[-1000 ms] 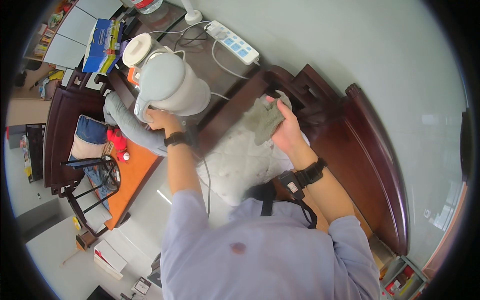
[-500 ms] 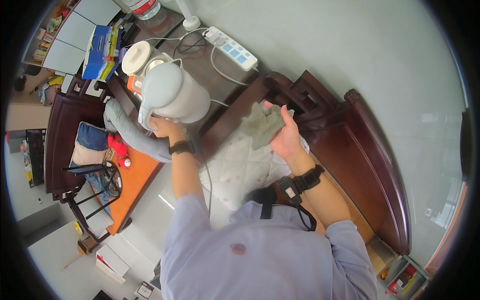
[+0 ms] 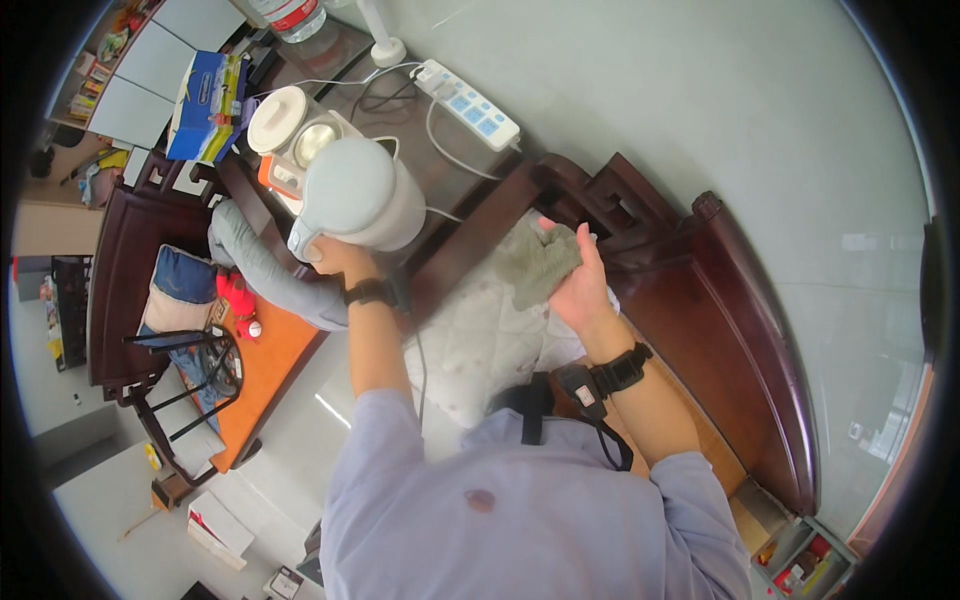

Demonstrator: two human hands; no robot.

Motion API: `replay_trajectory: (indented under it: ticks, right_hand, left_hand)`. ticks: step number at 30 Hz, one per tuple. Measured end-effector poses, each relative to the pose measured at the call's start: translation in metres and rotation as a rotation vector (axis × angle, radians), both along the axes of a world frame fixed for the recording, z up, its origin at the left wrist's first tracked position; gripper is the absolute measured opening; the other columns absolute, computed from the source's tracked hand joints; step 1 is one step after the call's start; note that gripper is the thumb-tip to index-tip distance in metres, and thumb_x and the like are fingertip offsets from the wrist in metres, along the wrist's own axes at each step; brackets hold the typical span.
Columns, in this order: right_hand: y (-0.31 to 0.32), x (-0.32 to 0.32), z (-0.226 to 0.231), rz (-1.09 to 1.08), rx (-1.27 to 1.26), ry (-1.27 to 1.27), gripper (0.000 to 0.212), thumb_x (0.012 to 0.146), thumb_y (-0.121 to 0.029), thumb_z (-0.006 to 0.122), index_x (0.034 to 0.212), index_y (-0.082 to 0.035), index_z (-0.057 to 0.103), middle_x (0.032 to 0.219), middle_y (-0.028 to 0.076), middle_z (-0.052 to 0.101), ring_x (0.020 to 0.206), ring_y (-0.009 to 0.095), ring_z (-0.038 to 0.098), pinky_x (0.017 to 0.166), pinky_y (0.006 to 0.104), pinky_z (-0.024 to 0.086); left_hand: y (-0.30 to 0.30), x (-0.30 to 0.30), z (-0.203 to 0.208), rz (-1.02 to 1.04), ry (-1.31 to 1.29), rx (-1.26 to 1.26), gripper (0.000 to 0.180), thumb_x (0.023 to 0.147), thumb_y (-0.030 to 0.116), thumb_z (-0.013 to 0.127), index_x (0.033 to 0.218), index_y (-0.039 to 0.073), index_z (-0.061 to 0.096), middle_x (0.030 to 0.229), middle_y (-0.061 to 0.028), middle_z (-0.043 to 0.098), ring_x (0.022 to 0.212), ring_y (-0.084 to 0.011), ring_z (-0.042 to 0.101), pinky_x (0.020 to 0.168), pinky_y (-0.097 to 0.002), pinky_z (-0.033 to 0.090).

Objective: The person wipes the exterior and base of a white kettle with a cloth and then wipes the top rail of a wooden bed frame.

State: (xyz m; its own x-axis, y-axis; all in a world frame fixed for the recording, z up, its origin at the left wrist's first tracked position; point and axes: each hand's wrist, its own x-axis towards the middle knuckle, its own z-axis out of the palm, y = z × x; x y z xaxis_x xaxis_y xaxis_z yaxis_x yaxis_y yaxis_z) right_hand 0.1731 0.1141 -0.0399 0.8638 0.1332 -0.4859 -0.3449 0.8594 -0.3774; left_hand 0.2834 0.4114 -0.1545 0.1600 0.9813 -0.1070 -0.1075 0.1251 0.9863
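My left hand (image 3: pixel 340 259) is closed round the handle of a white electric kettle (image 3: pixel 398 212) with a pale grey lid. The kettle is upright over the dark side table, at its near edge; whether its base touches the table is hidden. A crumpled grey-green cloth (image 3: pixel 538 268) lies in my right hand (image 3: pixel 583 288), held between the thumb and the fingers, which are mostly behind it. The cloth is to the right of the kettle, apart from it. Behind the kettle stands a cream-lidded appliance with a glass jug (image 3: pixel 280 120).
A white power strip (image 3: pixel 467 105) with cables lies on the dark table (image 3: pixel 440 165). Farther left are a blue box (image 3: pixel 200 105) and a water bottle (image 3: pixel 290 15). A dark wooden bench (image 3: pixel 720 330) curves along the right, with a white quilted cushion (image 3: pixel 460 350) beside it.
The kettle and my left hand have shifted slightly, and the kettle looks a little more upright. My right hand and the cloth have moved slightly right and down in the picture.
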Motion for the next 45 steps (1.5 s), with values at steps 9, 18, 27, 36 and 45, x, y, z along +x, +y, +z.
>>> replay_trajectory:
  ticks: [9, 18, 27, 36, 45]
  right_hand:
    - [-0.006, -0.004, -0.008, -0.022, 0.003, 0.038, 0.06, 0.093, -0.052, 0.028, 0.126, -0.004, 0.043, 0.117, 0.01, 0.051, 0.109, 0.025, 0.047, 0.097, 0.0388, 0.034]
    - [0.007, -0.002, -0.012, 0.049, -0.042, 0.021, 0.047, 0.095, -0.042, 0.034, 0.125, -0.006, 0.043, 0.117, 0.007, 0.051, 0.111, 0.02, 0.047, 0.097, 0.0363, 0.036]
    - [0.02, -0.003, -0.011, 0.075, -0.069, 0.011, 0.046, 0.095, -0.039, 0.036, 0.129, -0.008, 0.039, 0.114, 0.006, 0.051, 0.108, 0.019, 0.048, 0.096, 0.0341, 0.036]
    - [0.024, -0.009, -0.016, 0.087, -0.082, -0.006, 0.041, 0.095, -0.034, 0.039, 0.126, -0.007, 0.042, 0.114, 0.006, 0.051, 0.107, 0.019, 0.049, 0.095, 0.034, 0.037]
    - [0.05, -0.006, 0.014, 0.223, 0.003, -0.121, 0.033, 0.092, -0.021, 0.046, 0.12, -0.003, 0.044, 0.115, 0.009, 0.051, 0.108, 0.021, 0.049, 0.093, 0.0366, 0.039]
  left_hand:
    - [0.004, 0.004, 0.008, 0.095, 0.05, -0.076, 0.034, 0.084, 0.028, 0.052, 0.088, -0.005, 0.06, 0.084, -0.0156, 0.063, 0.069, -0.0249, 0.057, 0.064, -0.0366, 0.046]
    - [0.016, -0.009, 0.006, 0.134, 0.212, -0.099, 0.043, 0.08, 0.035, 0.059, 0.092, -0.006, 0.06, 0.086, -0.0149, 0.063, 0.072, -0.0272, 0.06, 0.065, -0.037, 0.046]
    - [0.031, -0.05, -0.019, -0.342, 0.439, 0.101, 0.065, 0.078, 0.036, 0.065, 0.12, -0.007, 0.042, 0.103, -0.0186, 0.06, 0.095, -0.0266, 0.058, 0.084, -0.0343, 0.044]
    - [-0.03, -0.084, 0.046, -0.372, 0.285, 0.537, 0.06, 0.08, 0.019, 0.062, 0.128, -0.002, 0.034, 0.117, -0.015, 0.047, 0.103, -0.0271, 0.05, 0.088, -0.0385, 0.041]
    - [-0.09, -0.139, 0.092, -1.59, -0.068, 0.114, 0.043, 0.08, 0.005, 0.061, 0.119, 0.001, 0.045, 0.106, -0.0058, 0.057, 0.095, -0.0139, 0.054, 0.08, -0.0255, 0.044]
